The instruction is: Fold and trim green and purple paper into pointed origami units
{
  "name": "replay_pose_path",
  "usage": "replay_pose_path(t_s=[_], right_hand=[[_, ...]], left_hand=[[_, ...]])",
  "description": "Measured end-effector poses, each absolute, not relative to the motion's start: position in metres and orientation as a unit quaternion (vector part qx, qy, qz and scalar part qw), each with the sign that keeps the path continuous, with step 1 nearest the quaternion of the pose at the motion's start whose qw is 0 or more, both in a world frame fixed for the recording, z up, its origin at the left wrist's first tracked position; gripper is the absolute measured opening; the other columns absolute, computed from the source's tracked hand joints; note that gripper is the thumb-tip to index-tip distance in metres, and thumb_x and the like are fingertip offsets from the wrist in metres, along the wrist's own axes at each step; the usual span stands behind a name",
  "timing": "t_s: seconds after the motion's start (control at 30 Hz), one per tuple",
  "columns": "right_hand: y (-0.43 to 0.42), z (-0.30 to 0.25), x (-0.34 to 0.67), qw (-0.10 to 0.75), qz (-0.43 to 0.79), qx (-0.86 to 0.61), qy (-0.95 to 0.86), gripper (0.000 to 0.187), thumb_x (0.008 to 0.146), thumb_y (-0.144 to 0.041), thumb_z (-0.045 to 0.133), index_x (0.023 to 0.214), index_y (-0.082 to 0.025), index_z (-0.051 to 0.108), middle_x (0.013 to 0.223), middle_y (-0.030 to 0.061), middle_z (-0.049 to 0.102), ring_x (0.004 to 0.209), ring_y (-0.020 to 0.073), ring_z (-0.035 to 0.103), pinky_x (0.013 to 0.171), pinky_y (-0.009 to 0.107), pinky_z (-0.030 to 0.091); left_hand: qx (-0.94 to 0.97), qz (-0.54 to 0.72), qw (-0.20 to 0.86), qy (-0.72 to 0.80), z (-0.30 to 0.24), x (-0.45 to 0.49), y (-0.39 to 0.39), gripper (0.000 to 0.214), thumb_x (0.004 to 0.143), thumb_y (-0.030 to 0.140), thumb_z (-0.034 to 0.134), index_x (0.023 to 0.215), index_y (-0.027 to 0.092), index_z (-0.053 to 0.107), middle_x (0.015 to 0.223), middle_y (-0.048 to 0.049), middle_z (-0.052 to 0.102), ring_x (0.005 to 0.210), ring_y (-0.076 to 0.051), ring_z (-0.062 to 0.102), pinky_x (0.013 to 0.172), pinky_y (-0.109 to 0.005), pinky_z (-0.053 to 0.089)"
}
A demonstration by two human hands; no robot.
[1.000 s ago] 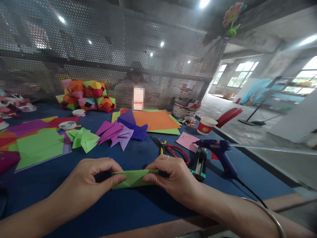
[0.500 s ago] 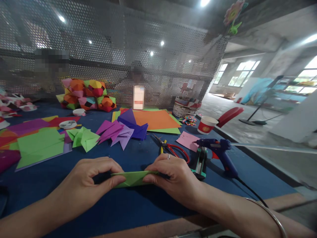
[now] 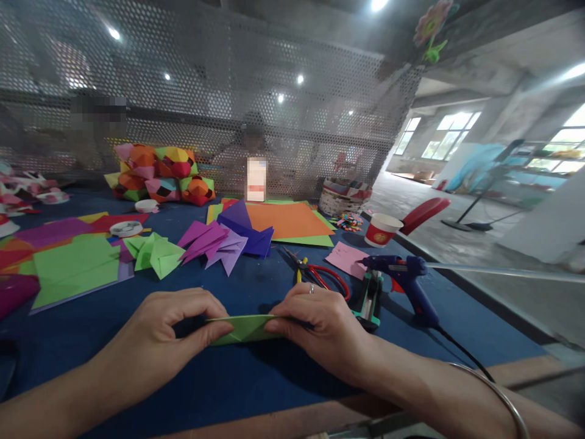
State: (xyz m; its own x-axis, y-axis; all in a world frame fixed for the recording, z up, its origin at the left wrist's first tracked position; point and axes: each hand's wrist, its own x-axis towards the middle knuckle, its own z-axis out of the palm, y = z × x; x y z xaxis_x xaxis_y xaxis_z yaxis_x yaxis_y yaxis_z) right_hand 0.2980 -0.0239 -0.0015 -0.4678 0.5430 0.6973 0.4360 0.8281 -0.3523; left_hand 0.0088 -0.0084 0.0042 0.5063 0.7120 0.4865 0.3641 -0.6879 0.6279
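A folded strip of green paper [image 3: 250, 329] is held level above the blue table, near its front edge. My left hand [image 3: 176, 329] pinches its left end between thumb and fingers. At the other end, my right hand [image 3: 315, 323], with a ring on one finger, grips it the same way. Just beyond lie folded paper pieces in light green [image 3: 154, 255], magenta [image 3: 203, 241], lilac [image 3: 227, 249] and dark blue [image 3: 251, 235]. Red-handled pliers [image 3: 324, 277] rest behind my right hand, partly hidden by it.
A blue glue gun [image 3: 406, 277] with a cord lies to the right, beside a teal-and-black cutter-like tool [image 3: 371, 302] and a paper cup [image 3: 382, 230]. Coloured sheets [image 3: 75, 268] cover the left side. Orange paper [image 3: 287, 221], a basket [image 3: 345, 196] and paper balls [image 3: 162, 174] stand farther back.
Almost nothing differs. Both hands keep their pinch on the green paper, and the view has shifted only very slightly.
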Motion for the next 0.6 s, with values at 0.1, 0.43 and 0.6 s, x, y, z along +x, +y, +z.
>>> replay_pose_path(t_s=[0.1,0.43,0.6], right_hand=[[-0.026,-0.001,0.297,0.434,0.086,-0.299,-0.846,0.026,0.114,-0.031,0.08,0.093,-0.019,0.09,0.079,0.0041,0.085,0.073,0.0163,0.075,0.069,0.025,0.057],[-0.033,0.021,0.287,0.302,0.322,-0.481,-0.757,0.02,0.106,-0.027,0.082,0.089,-0.017,0.086,0.074,-0.0012,0.073,0.069,0.0129,0.062,0.063,0.024,0.041],[-0.031,0.022,0.281,0.242,0.253,-0.491,-0.798,0.018,0.108,-0.017,0.077,0.09,-0.017,0.082,0.08,-0.0003,0.069,0.076,0.0144,0.061,0.071,0.026,0.041]], left_hand=[[0.831,0.371,0.241,0.337,0.005,0.011,-0.009,0.03,0.106,0.034,0.073,0.077,0.029,0.081,0.075,0.0107,0.08,0.066,-0.009,0.075,0.066,-0.018,0.052],[0.752,0.293,0.366,0.464,0.008,0.014,-0.016,0.049,0.099,0.062,0.075,0.067,0.024,0.072,0.069,0.0048,0.068,0.067,-0.015,0.06,0.067,-0.027,0.045],[0.82,0.316,0.268,0.395,0.006,0.016,-0.016,0.048,0.101,0.05,0.067,0.062,0.024,0.059,0.088,0.0016,0.07,0.085,-0.02,0.065,0.081,-0.034,0.047]])
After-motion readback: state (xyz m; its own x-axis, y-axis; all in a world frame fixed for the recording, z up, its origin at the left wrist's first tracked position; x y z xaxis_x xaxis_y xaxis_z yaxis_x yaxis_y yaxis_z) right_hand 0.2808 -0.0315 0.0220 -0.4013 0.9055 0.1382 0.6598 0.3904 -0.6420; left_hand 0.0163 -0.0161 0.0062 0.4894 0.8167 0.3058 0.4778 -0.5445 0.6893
